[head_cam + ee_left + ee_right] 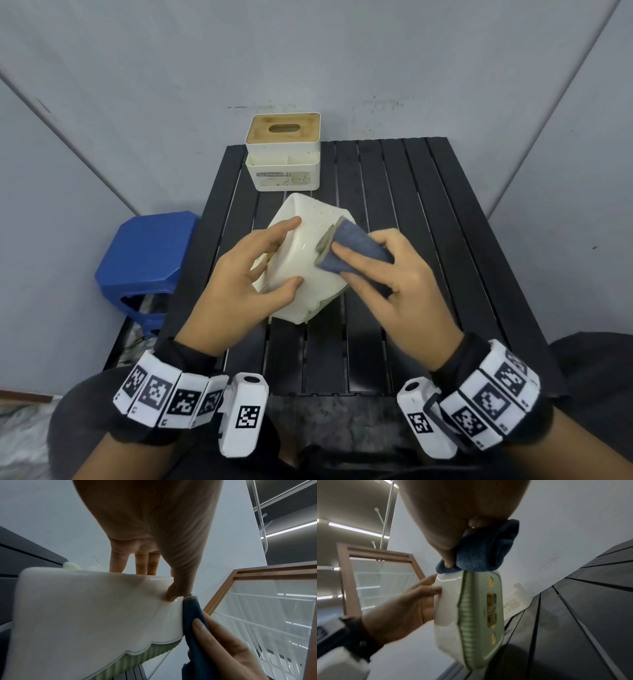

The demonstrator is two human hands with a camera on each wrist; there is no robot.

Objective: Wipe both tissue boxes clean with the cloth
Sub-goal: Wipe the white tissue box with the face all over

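Note:
A white tissue box with a green base (301,260) (89,615) (471,615) is tilted up off the black slatted table (428,212). My left hand (260,270) (154,568) (412,601) grips it, thumb on the near face and fingers over the far edge. My right hand (373,263) (452,547) holds a folded blue cloth (356,251) (193,622) (481,553) and presses it against the box's right side. A second tissue box (283,152), white with a wooden slotted lid, stands at the table's back left.
A blue plastic stool (144,260) stands left of the table. Grey walls close in behind and on both sides. My knees are under the table's near edge (325,394). The table's right half (445,274) is bare slats.

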